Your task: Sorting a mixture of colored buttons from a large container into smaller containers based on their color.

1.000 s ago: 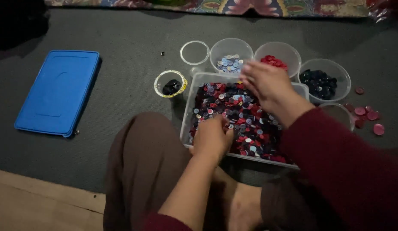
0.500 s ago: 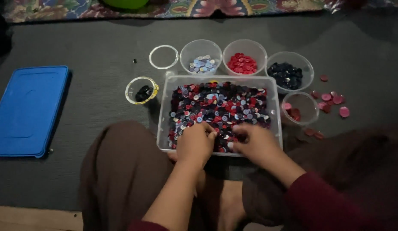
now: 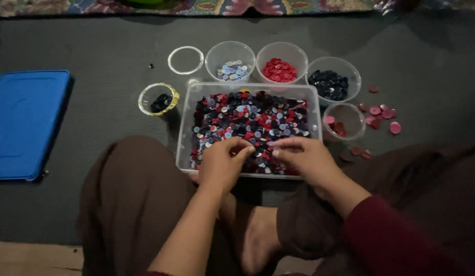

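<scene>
A clear rectangular tub point(image 3: 185, 128) holds a heap of mixed red, dark and pale blue buttons point(image 3: 252, 120). My left hand point(image 3: 221, 164) rests over the tub's near edge, fingers curled into the buttons. My right hand point(image 3: 303, 157) lies beside it on the pile, fingertips pinched together; whether a button sits between them is hidden. Beyond the tub stand round clear cups: one with pale blue buttons point(image 3: 230, 69), one with red buttons point(image 3: 279, 70), one with dark blue buttons point(image 3: 328, 84), and a smaller one with pink buttons point(image 3: 342, 125).
A yellow-rimmed cup point(image 3: 158, 98) with dark buttons and a clear round lid point(image 3: 186, 60) lie left of the tub. A blue lid point(image 3: 27, 122) lies far left. Loose pink buttons point(image 3: 383, 113) are scattered on the grey mat at right. My crossed legs point(image 3: 135, 204) fill the foreground.
My right hand came back from the far cups to the near part of the tub, beside my left hand. The view has shifted slightly.
</scene>
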